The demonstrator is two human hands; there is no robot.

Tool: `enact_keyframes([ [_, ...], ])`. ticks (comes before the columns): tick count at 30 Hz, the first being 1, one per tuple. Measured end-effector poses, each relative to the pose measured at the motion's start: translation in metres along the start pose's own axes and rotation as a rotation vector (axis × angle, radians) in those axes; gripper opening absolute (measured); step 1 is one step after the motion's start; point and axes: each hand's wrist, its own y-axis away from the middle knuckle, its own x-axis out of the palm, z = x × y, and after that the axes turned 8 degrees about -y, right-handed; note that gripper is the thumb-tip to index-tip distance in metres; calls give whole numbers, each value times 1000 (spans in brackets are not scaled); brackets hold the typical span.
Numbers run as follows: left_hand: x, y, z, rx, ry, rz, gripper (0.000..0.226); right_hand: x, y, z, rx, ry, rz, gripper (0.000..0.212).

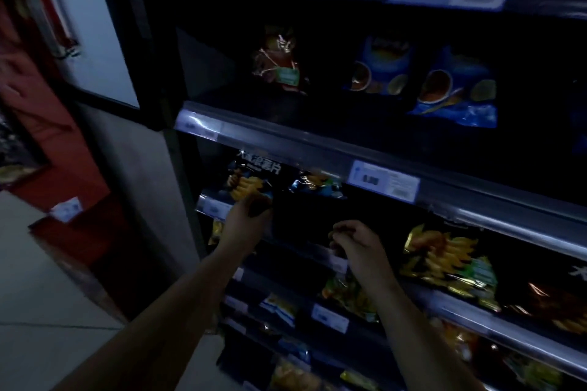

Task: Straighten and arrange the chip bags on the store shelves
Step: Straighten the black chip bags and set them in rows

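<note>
Now left hand [246, 219] grips the dark chip bag [254, 178]; right hand [355, 241] pinches its lower right edge.

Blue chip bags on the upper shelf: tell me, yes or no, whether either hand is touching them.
No. Both the left hand and right hand work at the shelf below, well under the blue chip bags.

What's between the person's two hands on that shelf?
In the head view, a dark chip bag spans the gap between the left hand and right hand; both appear to grip its edges.
</note>
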Motion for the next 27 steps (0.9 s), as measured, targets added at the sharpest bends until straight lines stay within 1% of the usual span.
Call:
enact_keyframes([
  [3,-34,-40,28,45,-50,-25,37,55,-28,9,49,32,26,5],
  [6,-63,-71,45,88,-157,-97,29,107,-53,17,36,38,11,27],
  [7,-71,-81,49,114,-171,-127,30,123,-60,21,33,47,5,33],
  [8,-78,-90,54,137,-173,-135,34,139,-66,24,26,63,-4,43],
  [9,-83,-98,57,140,-173,-114,39,153,-72,27,21,90,-25,62],
  [11,-91,-110,59,116,-128,14,48,172,-83,24,23,110,-80,106],
  [12,-92,-114,60,116,-102,92,49,176,-91,18,15,119,-108,114],
  [13,-93,-116,60,131,-88,149,49,180,-95,16,6,122,-122,107],
  [14,-95,-116,58,154,-74,179,49,185,-91,25,0,130,-143,87],
  [16,-99,-121,56,159,-2,193,51,188,-89,33,-15,98,-184,36],
  [17,-101,-124,57,146,41,207,49,187,-88,36,-25,69,-173,20],
  [18,-106,-126,55,125,113,253,44,185,-87,38,-27,45,-150,15],
  [19,-110,-128,53,100,203,306,50,184,-84,42,-29,15,-114,20],
  [20,-113,-131,52,63,273,374,61,181,-83,43,-37,-6,-87,37],
  [21,-114,-132,52,17,341,441,68,178,-82,42,-38,-34,-79,62],
  [22,-117,-131,51,0,382,480,60,176,-81,41,-31,-48,-67,87],
  [23,-121,-127,49,6,412,507,45,174,-77,41,-35,-71,-49,106],
  [24,-123,-124,50,8,425,539,37,172,-72,41,-13,-93,-30,119],
  [25,-124,-121,50,3,433,568,36,170,-69,41,32,-121,-9,126],
  [26,-125,-117,52,12,416,605,36,165,-65,40,69,-139,5,125],
  [27,-127,-111,53,15,405,628,38,163,-60,42,87,-146,13,114],
])
